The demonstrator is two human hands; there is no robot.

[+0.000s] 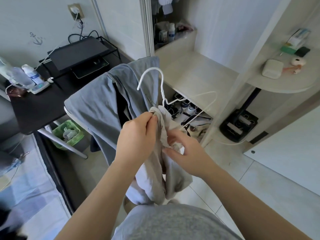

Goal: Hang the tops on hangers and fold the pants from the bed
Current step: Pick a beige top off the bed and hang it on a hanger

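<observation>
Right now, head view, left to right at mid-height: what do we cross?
Spray bottle → green wastebasket → draped grey garment → left hand → right hand (both grip the beige top) → black stand base → white case.

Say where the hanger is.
The white hanger sits mid head view, threaded into the beige top gripped by left hand and right hand, beside the grey garment.

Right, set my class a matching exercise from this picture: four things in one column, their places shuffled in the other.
1 white hanger
2 grey garment
3 green basket
4 white bottle

A on the black desk
B on the floor by the desk
C draped, hanging beside the desk
D partly inside the beige top

Pairs: 1-D, 2-C, 3-B, 4-A
</observation>
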